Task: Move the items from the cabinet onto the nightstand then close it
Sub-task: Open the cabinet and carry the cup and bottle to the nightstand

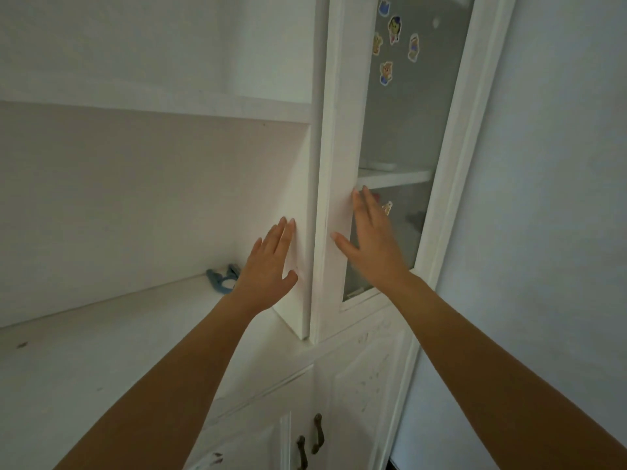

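Writing: no brand, label or legible text is seen anywhere.
Stickers (393, 28): six cartoon figures are counted on the frosted glass, five in the upper pane and one in the lower, partly hidden by the right hand.
Cabinet door (334, 164): one white-framed glass door is seen, its frame meeting the cabinet's side panel.
Left hand (271, 266): fingers are held straight and together, laid flat on the side panel.
Right hand (371, 245): fingers are extended and pressed on the door frame; nothing is held.
Shelf item (222, 278): one blue object is noted on the open shelf, left of the cabinet.
Handles (310, 439): two dark handles are counted on the lower doors.
Inner shelf (395, 178): one is visible behind the glass; contents cannot be told.
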The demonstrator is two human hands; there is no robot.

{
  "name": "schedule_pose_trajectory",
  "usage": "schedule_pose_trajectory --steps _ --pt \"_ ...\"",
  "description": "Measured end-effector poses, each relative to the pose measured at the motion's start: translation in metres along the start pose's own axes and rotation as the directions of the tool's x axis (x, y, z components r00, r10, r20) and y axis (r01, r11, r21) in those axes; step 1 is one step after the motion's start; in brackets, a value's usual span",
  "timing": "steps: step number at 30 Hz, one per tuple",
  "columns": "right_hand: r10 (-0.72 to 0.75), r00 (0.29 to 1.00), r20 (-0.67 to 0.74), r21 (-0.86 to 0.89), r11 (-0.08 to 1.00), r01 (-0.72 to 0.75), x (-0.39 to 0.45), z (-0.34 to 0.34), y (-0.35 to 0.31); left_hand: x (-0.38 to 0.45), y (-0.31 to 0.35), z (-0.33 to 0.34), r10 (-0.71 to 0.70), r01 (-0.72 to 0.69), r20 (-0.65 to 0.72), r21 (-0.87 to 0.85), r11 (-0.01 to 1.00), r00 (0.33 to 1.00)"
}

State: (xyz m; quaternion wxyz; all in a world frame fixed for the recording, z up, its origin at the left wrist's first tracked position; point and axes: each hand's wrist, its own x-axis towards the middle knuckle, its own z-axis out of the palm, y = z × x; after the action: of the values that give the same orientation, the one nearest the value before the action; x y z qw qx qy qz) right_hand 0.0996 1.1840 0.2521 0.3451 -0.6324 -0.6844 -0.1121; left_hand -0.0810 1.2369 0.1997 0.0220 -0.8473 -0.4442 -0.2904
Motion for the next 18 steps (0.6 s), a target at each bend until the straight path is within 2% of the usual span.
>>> schedule_pose_trajectory --steps 10,18 --pt "0.096 0.991 -0.088 0.106 0.991 -0.087 0.01 0.021 -0.019 0.004 -0.01 0.011 0.046 -0.046 -0.035 -0.023 0.999 0.998" --pt "0.233 0.956 -0.177 0.172 0.964 -0.204 0.023 0.028 -0.037 0.007 -0.014 0.02 0.078 -0.081 -0.068 -0.039 0.996 0.995"
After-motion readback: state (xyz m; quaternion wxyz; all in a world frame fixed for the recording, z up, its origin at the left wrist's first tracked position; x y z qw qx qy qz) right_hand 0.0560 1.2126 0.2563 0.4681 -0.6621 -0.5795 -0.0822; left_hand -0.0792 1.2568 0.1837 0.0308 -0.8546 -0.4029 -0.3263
